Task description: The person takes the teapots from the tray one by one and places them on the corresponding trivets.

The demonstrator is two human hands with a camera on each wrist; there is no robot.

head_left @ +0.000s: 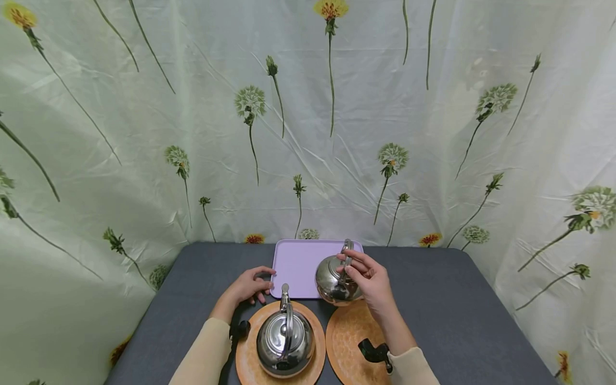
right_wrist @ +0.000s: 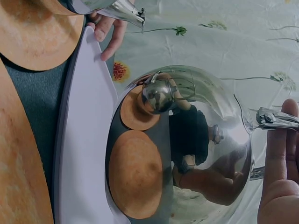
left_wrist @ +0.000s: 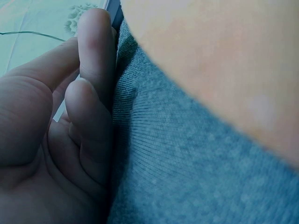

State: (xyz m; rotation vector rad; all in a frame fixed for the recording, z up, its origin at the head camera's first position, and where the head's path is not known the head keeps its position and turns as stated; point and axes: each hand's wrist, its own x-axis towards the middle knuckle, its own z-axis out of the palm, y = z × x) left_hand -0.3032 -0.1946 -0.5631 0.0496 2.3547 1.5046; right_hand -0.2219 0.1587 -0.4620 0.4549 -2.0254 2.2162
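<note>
My right hand (head_left: 371, 280) holds a shiny steel kettle (head_left: 332, 280) by its top handle, fingers curled round it. That kettle overlaps the front right part of a lilac tray (head_left: 295, 267); whether its base touches the tray I cannot tell. In the right wrist view the kettle's (right_wrist: 187, 140) polished side mirrors the table. At the tray's left edge my left hand (head_left: 247, 286) rests with relaxed fingers touching the rim. A second steel kettle (head_left: 276, 347) stands upright on the left round mat (head_left: 246, 353), its spout pointing away from me.
Beside the left mat lies another round orange-brown mat (head_left: 353, 331), partly under my right forearm. Dark grey cloth covers the table (head_left: 443, 310). A pale curtain with dandelion prints (head_left: 216, 107) hangs behind the table and along its sides.
</note>
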